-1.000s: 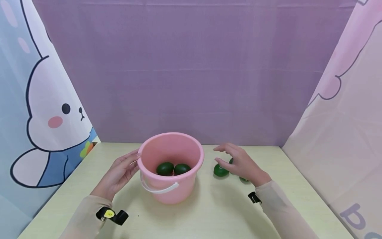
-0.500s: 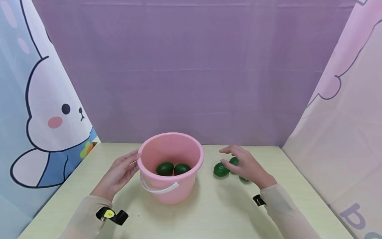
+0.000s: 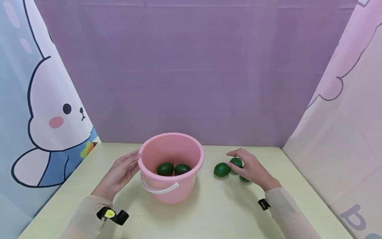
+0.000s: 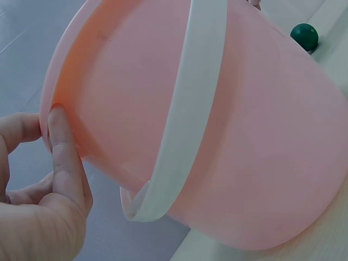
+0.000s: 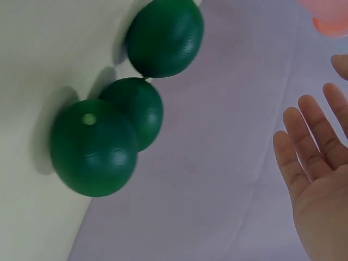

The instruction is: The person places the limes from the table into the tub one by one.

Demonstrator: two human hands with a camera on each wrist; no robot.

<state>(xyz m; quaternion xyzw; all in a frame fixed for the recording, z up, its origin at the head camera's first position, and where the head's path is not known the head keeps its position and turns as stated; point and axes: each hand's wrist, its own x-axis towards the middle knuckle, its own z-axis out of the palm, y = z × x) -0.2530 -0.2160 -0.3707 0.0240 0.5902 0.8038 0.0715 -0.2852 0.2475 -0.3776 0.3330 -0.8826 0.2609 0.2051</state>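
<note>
A pink bucket (image 3: 171, 186) with a white handle (image 3: 160, 190) stands upright on the table. Inside it lie two dark green fruits that look like limes (image 3: 165, 169). My left hand (image 3: 118, 172) pinches the bucket's rim at its left side; the left wrist view shows thumb and finger on either side of the rim. To the bucket's right, three more limes (image 5: 95, 147) sit close together. Over them hovers my right hand (image 3: 253, 171), fingers spread and relaxed; in the right wrist view it is apart from the limes and holds nothing. It partly hides the nearest lime (image 3: 244, 179).
The pale table (image 3: 167, 222) ends at a purple backdrop (image 3: 191, 73). A rabbit-printed sheet (image 3: 56, 99) closes the left side, and a pink and cream sheet (image 3: 343, 139) the right. Each wrist wears a black strap (image 3: 264, 204).
My right hand has moved right and slightly down, away from the bucket, uncovering the far lime. The left hand and bucket have stayed in place.
</note>
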